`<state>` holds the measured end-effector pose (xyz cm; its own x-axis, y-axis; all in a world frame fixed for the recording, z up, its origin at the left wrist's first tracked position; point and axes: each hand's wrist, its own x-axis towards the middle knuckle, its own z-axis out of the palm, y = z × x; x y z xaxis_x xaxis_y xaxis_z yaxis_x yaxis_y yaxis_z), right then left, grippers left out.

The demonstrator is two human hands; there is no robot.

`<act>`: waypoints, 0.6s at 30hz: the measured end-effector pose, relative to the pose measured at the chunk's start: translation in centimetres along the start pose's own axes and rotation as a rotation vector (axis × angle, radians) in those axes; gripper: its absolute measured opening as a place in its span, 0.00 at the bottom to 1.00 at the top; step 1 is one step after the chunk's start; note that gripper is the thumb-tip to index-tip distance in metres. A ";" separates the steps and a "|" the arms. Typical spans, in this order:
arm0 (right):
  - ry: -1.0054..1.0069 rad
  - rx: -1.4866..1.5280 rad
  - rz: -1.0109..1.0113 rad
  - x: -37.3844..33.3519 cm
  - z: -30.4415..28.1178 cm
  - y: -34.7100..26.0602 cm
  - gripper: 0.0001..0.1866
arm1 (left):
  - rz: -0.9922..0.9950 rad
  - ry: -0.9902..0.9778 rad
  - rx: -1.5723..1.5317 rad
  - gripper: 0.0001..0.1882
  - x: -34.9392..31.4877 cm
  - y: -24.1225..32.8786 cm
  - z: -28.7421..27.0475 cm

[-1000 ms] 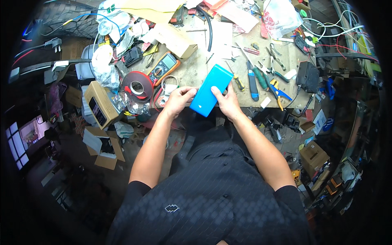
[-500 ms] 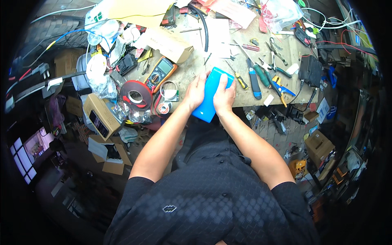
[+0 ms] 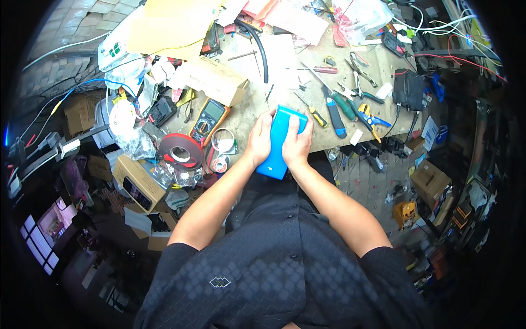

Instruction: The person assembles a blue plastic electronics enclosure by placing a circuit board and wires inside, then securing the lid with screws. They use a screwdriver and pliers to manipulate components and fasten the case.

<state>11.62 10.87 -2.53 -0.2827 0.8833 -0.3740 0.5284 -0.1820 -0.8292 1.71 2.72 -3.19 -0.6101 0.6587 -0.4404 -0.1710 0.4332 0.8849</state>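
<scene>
I hold a smooth, glossy blue block (image 3: 277, 138), which looks like a shrink-wrapped battery pack, at the front edge of the workbench. My left hand (image 3: 259, 141) is closed along its left side. From the right, my right hand (image 3: 298, 145) grips it, the thumb lying over the top face. The fingers beneath are hidden. Its near end sticks out past the table edge, above my lap, and carries a small white mark. A yellow-and-black screwdriver (image 3: 317, 116) lies just right of my right hand. Left of my hands are a tape roll (image 3: 223, 141) and a solder spool (image 3: 220, 164).
An orange multimeter (image 3: 210, 118), a dark red tape reel (image 3: 181, 152) and an open cardboard box (image 3: 213, 79) lie to the left. Pliers (image 3: 359, 82), a blue-and-black utility knife (image 3: 336, 118) and blue-and-yellow wire strippers (image 3: 373, 120) lie right. A black adapter (image 3: 409, 89) sits at the right edge.
The view has shifted, so the bench appears lower and further left. Both hands still hold the blue battery pack, which now points a little more straight ahead.
</scene>
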 end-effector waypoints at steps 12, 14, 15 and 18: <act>-0.498 0.866 0.344 -0.8 -2.3 -2.1 0.38 | -0.454 -0.273 -0.625 0.43 -1.0 4.5 0.2; -0.531 0.889 0.225 -1.6 -2.9 -2.1 0.35 | -0.272 -0.268 -0.676 0.40 -1.9 3.9 0.0; -0.549 0.852 0.145 -1.9 -3.5 -3.2 0.35 | -0.192 -0.251 -0.707 0.39 -2.6 4.7 -0.1; -0.607 0.751 -0.036 -1.8 -4.5 -4.2 0.42 | 0.048 -0.095 -0.676 0.36 -4.9 8.3 0.2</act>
<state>13.52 12.02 3.46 -0.7659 0.5580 -0.3194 -0.0788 -0.5744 -0.8147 3.41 3.22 6.26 -0.5635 0.7323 -0.3824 -0.6098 -0.0564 0.7906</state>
